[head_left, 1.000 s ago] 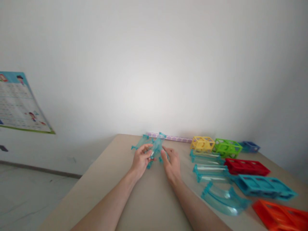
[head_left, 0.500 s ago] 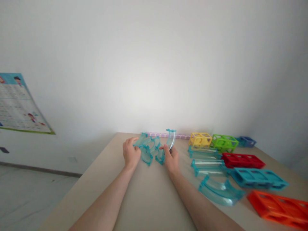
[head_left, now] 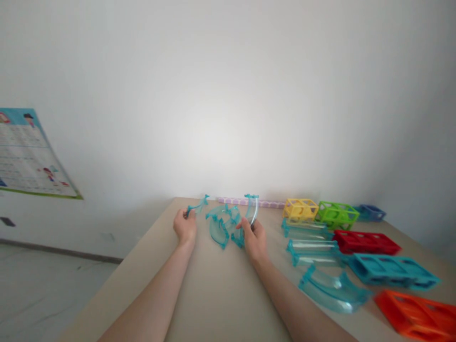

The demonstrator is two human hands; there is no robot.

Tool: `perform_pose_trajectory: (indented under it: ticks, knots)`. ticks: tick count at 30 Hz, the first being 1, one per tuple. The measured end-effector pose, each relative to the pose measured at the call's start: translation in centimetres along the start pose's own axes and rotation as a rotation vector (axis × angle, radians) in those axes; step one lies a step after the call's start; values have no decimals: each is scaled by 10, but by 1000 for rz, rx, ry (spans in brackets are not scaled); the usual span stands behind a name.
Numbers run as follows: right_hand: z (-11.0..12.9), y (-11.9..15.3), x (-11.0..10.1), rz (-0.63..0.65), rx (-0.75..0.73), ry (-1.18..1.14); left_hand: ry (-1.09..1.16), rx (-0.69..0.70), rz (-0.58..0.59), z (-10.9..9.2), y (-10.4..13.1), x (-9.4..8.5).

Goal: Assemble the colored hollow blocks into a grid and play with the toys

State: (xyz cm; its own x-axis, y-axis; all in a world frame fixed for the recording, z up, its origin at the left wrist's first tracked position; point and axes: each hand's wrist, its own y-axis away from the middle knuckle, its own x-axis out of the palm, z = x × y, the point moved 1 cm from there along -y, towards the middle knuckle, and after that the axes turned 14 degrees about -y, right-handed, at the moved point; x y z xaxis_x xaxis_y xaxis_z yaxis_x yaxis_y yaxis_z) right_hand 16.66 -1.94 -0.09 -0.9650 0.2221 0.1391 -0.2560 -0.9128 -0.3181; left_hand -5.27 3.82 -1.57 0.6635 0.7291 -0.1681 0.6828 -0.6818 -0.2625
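My left hand is closed on one end of a curved, clear teal track piece, held toward the far left of the table. In my right hand another curved teal track piece stands upright, pinched at its lower end. Between the hands lies a loose cluster of curved teal track pieces, some overlapping. One more curved piece rests on the table beside my right fingers, partly hidden by them.
On the right lie straight teal tracks, a large curved track and yellow, green, red, teal and orange frame blocks. A patterned purple strip runs along the wall.
My left hand has moved left, drawing a curved track piece away from the cluster. My right hand stays in nearly the same place with its upright piece.
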Motion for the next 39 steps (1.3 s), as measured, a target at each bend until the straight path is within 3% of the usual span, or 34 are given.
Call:
perform_pose_trajectory:
  ticks: [3,5,12,15,18,25,36,39]
  knots:
    - [2,2,1,3,-9,4,256,-75,-111,-7,-4,-1]
    - [5,3,1,10,-23,-5,408,-96,-92,-16,-2,-4]
    - [15,18,1,-5,-55,-109,709,-192,391,-41,27,-15]
    - [15,36,5,24,61,-268,807,-250,669,-45,41,-13]
    - [16,54,14,133,245,-442,799,-261,782,-48,50,-11]
    - [25,64,26,407,226,-379,742,-229,846,-53,58,-11]
    - [25,67,28,501,285,-387,551,-145,733,-62,69,-10]
    - [25,68,28,499,287,-371,529,-201,685,-61,69,-10]
